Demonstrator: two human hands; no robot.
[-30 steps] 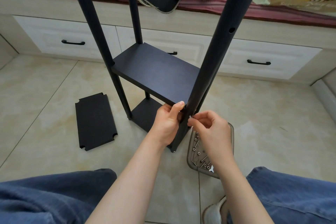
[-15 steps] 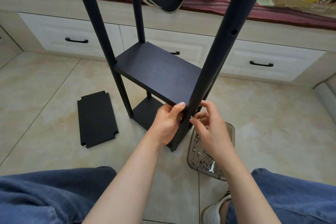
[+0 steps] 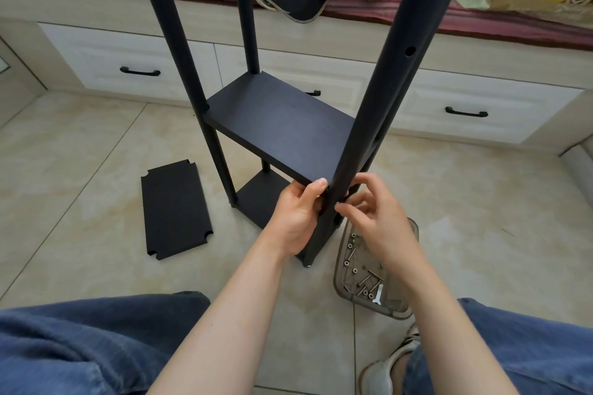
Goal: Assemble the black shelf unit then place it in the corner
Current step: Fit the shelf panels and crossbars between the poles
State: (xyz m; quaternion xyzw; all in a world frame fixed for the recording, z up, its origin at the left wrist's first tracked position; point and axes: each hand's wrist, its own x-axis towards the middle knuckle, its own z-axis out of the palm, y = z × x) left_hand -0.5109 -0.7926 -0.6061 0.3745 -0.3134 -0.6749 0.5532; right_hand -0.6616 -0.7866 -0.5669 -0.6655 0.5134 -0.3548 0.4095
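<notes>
Black shelf board, near corner gripped by left hand; just right of that grip, right hand curls against the front post, hold unclear.

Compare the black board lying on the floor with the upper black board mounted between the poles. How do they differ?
The loose board lies flat on the floor, alone; the upper board sits raised between the poles. The loose board shows notched corners; the upper board's corners meet the poles. No hand touches the loose board; the left hand grips the upper board's near corner. Both are black rectangles.
</notes>
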